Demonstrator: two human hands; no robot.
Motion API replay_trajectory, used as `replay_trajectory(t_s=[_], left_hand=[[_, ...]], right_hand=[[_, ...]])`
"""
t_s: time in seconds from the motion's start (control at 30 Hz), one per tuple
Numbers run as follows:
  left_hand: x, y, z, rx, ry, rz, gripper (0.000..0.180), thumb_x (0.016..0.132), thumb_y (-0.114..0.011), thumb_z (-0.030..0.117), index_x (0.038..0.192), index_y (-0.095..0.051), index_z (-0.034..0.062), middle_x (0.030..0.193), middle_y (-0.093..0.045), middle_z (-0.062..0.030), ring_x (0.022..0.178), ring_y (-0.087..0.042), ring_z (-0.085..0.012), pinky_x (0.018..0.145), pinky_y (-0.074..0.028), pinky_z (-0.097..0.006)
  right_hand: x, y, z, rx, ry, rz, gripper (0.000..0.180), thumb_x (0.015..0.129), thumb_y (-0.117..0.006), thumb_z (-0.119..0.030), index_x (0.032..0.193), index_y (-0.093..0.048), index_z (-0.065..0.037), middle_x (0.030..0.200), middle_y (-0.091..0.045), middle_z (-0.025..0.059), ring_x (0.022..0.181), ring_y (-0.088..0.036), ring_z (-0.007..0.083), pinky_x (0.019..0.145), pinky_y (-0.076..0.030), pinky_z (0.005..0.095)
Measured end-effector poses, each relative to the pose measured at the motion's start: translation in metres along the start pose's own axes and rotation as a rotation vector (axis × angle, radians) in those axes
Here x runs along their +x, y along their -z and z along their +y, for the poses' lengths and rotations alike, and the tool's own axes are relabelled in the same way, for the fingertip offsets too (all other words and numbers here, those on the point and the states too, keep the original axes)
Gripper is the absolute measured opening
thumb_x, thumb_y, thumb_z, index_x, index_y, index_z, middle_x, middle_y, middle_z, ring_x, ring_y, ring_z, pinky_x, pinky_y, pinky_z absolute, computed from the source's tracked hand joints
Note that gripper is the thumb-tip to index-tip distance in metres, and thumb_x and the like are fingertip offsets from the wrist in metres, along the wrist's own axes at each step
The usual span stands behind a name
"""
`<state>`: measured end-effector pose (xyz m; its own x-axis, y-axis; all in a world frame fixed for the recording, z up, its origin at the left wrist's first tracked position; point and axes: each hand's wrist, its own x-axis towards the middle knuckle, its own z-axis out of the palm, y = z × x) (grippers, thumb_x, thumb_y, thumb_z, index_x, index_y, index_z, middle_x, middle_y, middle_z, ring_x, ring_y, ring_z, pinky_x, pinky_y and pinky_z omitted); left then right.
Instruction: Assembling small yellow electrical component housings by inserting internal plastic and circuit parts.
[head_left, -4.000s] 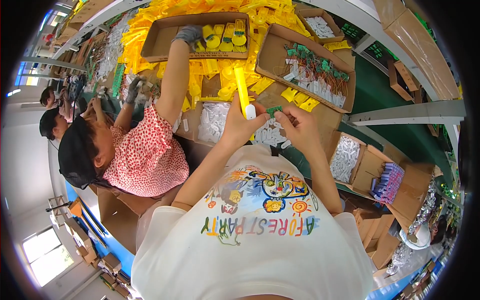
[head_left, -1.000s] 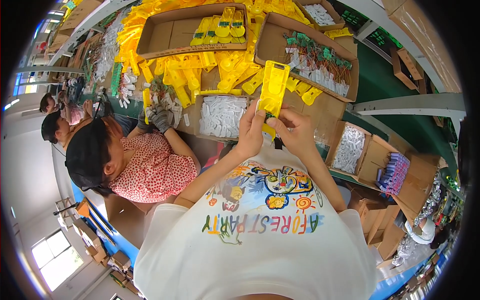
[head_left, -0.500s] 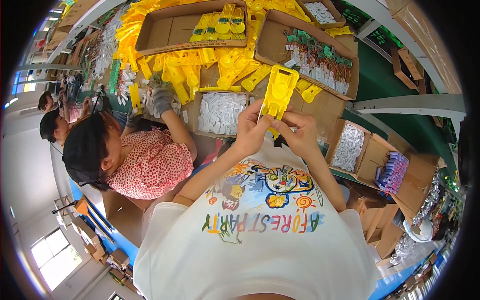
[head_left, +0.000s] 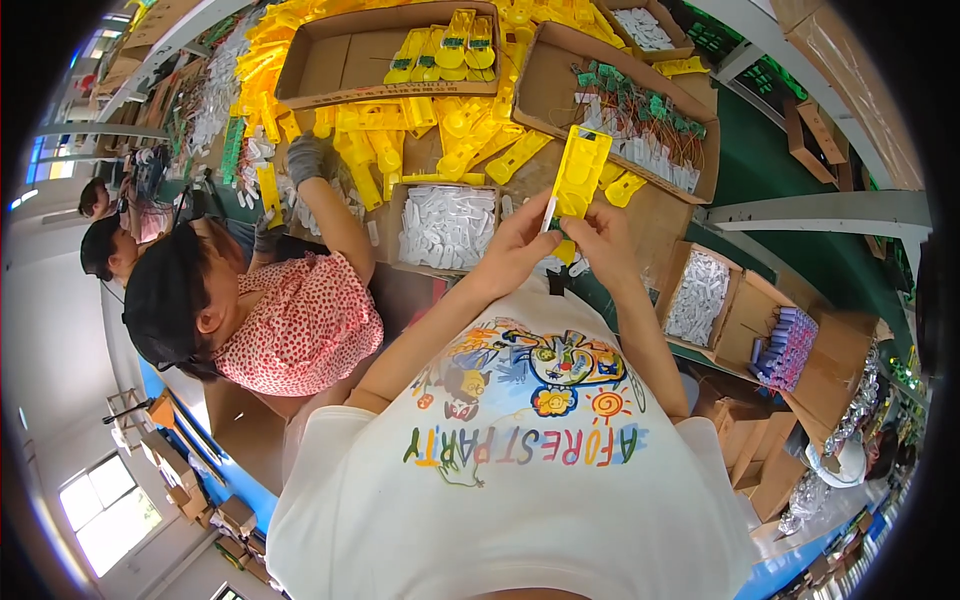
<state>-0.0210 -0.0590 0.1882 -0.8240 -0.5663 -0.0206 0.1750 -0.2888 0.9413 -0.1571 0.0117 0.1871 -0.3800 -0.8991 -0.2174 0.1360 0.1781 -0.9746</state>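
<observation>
A yellow plastic housing (head_left: 582, 165) with rounded recesses stands upright between my two hands, over the table's near edge. My left hand (head_left: 518, 248) is closed on its lower left side, and a thin white strip (head_left: 549, 213) shows at those fingertips. On the lower right, my right hand (head_left: 606, 243) pinches the same housing near its bottom end. A small pale piece (head_left: 578, 267) shows beneath the right fingers; its kind is unclear. Fingers hide the housing's lower part. Just left of my hands is a cardboard box (head_left: 398, 225) of white plastic pieces (head_left: 447, 226).
Yellow housings (head_left: 460, 125) lie heaped across the table. One carton (head_left: 335, 65) holds housings with green boards; another (head_left: 540, 75) holds wired green boards. At right are a box of white pieces (head_left: 698, 295) and purple cylinders (head_left: 785, 350). A co-worker (head_left: 300, 325) sits close at left.
The housing in my hands has turned and tilted slightly right, and the white strip beside it shows more. The co-worker's gloved hand has moved up and left, toward the yellow heap.
</observation>
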Motion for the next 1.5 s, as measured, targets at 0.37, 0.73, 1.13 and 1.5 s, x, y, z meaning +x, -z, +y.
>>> replay_trajectory(t_s=[0.37,0.73,1.13,1.5], left_hand=[[-0.001,0.002,0.004,-0.051,0.018,-0.077,0.055,0.085,-0.045,-0.006,0.138,-0.031,-0.0010,0.132,-0.044,-0.0078,0.122,-0.041,-0.0146,0.102,-0.032,-0.030],[0.005,0.002,0.016,-0.728,0.215,0.015,0.045,0.098,-0.036,0.028,0.136,-0.033,0.0055,0.132,-0.044,-0.0114,0.119,-0.046,-0.0222,0.098,-0.038,-0.037],[0.003,0.021,0.019,-0.118,0.095,0.233,0.043,0.099,-0.033,0.032,0.130,-0.037,0.0016,0.116,-0.056,-0.0163,0.103,-0.056,-0.0234,0.092,-0.043,-0.036],[-0.004,0.031,0.021,-0.320,0.164,0.349,0.027,0.087,-0.049,0.014,0.109,-0.051,-0.0008,0.089,-0.060,-0.0107,0.078,-0.059,-0.0181,0.071,-0.048,-0.030]], right_hand=[[-0.004,-0.007,0.008,-0.120,0.210,0.058,0.024,0.070,-0.063,-0.011,0.092,-0.066,-0.001,0.077,-0.064,0.0005,0.064,-0.056,0.0054,0.053,-0.045,0.0213],[-0.009,-0.006,-0.022,0.164,0.021,-0.134,0.028,0.092,-0.055,-0.022,0.104,-0.063,0.002,0.090,-0.063,0.0028,0.078,-0.056,0.0069,0.071,-0.046,0.0204],[0.013,0.040,-0.019,-0.839,0.668,-0.428,0.025,0.092,-0.054,-0.022,0.096,-0.065,-0.001,0.089,-0.064,0.0031,0.081,-0.061,0.0140,0.071,-0.046,0.0289],[0.003,0.060,-0.054,0.494,-0.106,-0.341,0.051,0.086,-0.061,-0.029,0.127,-0.046,-0.003,0.091,-0.064,0.0099,0.081,-0.061,0.0115,0.059,-0.050,0.0211]])
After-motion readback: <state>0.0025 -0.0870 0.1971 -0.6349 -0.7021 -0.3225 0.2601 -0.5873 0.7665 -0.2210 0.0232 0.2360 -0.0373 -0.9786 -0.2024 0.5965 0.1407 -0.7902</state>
